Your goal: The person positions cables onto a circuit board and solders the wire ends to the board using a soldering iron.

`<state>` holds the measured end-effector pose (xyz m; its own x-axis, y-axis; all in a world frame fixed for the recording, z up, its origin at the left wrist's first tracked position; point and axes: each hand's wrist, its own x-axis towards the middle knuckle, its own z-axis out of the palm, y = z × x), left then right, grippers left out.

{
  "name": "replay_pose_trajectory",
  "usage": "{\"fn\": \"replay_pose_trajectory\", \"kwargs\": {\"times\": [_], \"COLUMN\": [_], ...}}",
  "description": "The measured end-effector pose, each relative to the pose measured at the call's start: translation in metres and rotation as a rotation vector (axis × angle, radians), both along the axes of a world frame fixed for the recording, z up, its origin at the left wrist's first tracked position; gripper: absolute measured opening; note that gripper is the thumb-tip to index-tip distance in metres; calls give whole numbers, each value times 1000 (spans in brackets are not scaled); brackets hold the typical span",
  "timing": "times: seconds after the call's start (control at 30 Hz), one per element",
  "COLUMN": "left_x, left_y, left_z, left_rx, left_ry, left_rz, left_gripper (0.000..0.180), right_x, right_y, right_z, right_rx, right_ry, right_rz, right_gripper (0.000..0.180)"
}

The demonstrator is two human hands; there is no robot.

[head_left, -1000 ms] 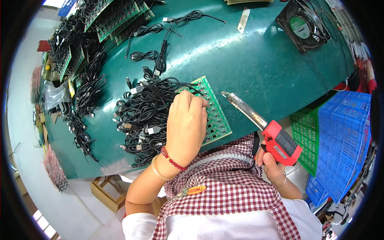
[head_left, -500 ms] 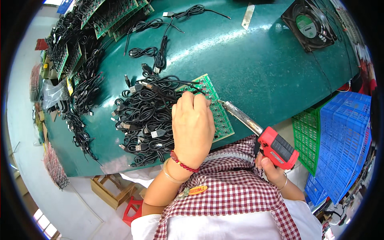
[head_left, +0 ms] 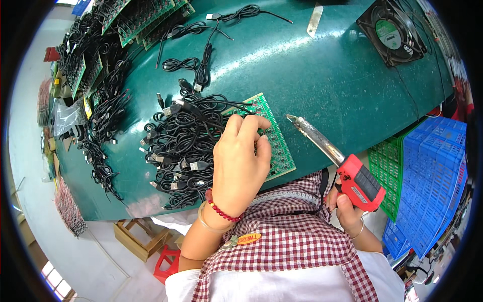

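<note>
Over a green circuit board point(head_left: 279, 146) is my left hand point(head_left: 240, 156), fingers bent, with a gap between thumb and forefinger and nothing visible in it. It sits at the right edge of a pile of coiled black USB cables point(head_left: 188, 131), some of whose ends reach onto the board's left part. The surface under the palm is hidden. My right hand point(head_left: 347, 211) grips a red and black soldering iron point(head_left: 359, 183). Its metal tip points up and left, just right of the board and apart from it.
More black cables and upright green boards point(head_left: 151, 20) crowd the far left. A few single cables point(head_left: 204, 65) lie beyond the pile. A metal strip point(head_left: 315, 20) and a black fan point(head_left: 390, 34) are at the back. Blue baskets point(head_left: 432, 171) and a green basket point(head_left: 385, 171) stand right of the table.
The soldering iron has moved right, its tip away from the board's edge. My left thumb and forefinger have parted, and the left wrist has shifted slightly left.
</note>
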<state>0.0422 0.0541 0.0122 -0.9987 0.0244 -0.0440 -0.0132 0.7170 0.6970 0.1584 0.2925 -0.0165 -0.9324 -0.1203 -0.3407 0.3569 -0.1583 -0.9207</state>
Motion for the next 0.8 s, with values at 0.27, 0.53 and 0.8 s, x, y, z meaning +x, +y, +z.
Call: {"fn": "replay_pose_trajectory", "kwargs": {"times": [0.27, 0.53, 0.8], "left_x": [4, 0, 2], "left_y": [4, 3, 4], "left_z": [-8, -9, -11], "left_rx": [-202, -237, -238], "left_ry": [166, 131, 146], "left_rz": [-68, -42, -34], "left_gripper": [11, 10, 9], "right_x": [0, 5, 4], "right_y": [0, 0, 0], "right_z": [1, -1, -5], "right_rx": [-16, 24, 204], "right_ry": [35, -65, -37], "right_rz": [-20, 56, 89], "right_gripper": [27, 12, 12]}}
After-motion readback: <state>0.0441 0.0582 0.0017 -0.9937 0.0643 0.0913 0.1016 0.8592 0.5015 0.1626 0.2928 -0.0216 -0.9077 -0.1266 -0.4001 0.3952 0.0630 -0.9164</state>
